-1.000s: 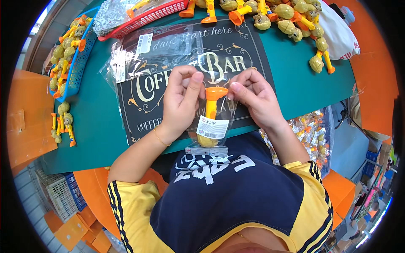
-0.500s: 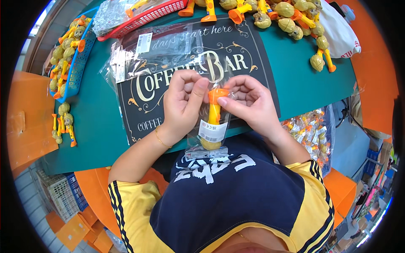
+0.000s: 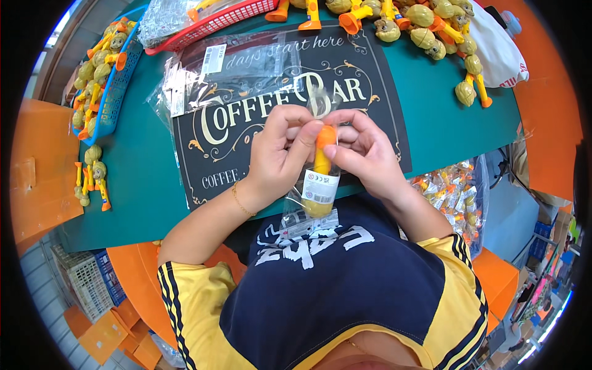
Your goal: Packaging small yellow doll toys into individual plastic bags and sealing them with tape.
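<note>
A clear plastic bag (image 3: 295, 213) with a white label hangs in front of my chest. Inside it is a toy (image 3: 322, 161) with a yellow stem, an orange end at the top and a gold rounded end at the bottom. My left hand (image 3: 288, 145) pinches the bag's upper part from the left. From the other side my right hand (image 3: 364, 145) closes on it too, the thumb against the orange end. Both hands are over a black printed mat (image 3: 222, 163) on the green table.
Flat clear bags (image 3: 246, 61) lie on the mat's far left. A red basket (image 3: 216, 26) stands behind them, a blue basket (image 3: 117, 92) of toys at left. More loose toys (image 3: 425, 31) lie far right, near a white bag (image 3: 499, 49). Packed toys (image 3: 453, 191) fill a bag below the table's right edge.
The bagged toy has tilted, its orange end turning upward and a little right between my fingers. My left hand has shifted slightly right, closer to my right hand.
</note>
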Demonstrator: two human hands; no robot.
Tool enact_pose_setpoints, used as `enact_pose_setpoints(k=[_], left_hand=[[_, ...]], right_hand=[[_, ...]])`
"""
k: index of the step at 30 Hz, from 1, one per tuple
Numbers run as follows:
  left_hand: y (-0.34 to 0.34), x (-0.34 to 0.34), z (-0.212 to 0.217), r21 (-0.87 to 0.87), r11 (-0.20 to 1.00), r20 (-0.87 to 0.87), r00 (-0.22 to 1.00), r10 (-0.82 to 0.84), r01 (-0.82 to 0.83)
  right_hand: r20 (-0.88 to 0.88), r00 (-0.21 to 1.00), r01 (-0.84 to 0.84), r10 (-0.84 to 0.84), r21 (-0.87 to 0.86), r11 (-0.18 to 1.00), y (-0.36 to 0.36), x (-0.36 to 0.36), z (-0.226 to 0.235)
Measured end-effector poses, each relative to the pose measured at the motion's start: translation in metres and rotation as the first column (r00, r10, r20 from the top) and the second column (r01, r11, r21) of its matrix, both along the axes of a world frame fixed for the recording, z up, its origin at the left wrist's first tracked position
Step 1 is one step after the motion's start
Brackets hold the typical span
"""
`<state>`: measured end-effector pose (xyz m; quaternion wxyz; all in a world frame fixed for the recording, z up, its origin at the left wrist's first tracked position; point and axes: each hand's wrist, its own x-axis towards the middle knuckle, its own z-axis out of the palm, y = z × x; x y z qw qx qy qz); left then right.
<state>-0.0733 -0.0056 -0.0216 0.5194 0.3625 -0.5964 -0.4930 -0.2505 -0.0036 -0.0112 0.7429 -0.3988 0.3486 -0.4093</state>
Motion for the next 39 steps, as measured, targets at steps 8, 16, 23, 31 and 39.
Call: enact_pose_setpoints(k=[8,16,23,31,39], left_hand=[[0.000,0.001,0.000,0.107,0.994,-0.062,0.998,0.017,-0.010],[-0.003,0.001,-0.004,0.088,0.996,-0.149,0.988,0.037,-0.024],[-0.001,-0.004,-0.008,0.038,0.998,-0.167,0.985,-0.033,0.039],[-0.004,0.000,0.000,0.090,0.996,-0.191,0.981,0.025,-0.008],[-0.004,0.001,-0.005,0.092,0.996,-0.194,0.981,0.007,0.012]], right_hand=[[0.002,0.999,-0.038,0.038,-0.077,0.996,-0.003,-0.001,-0.004],[0.124,0.992,0.024,-0.036,0.094,0.995,-0.009,-0.012,-0.006],[-0.078,0.992,0.086,-0.099,-0.157,0.984,-0.001,-0.005,-0.005],[0.080,0.972,0.223,-0.219,-0.046,0.974,0.000,-0.007,-0.015],[0.040,0.985,0.169,-0.168,-0.026,0.985,-0.003,-0.011,-0.010]])
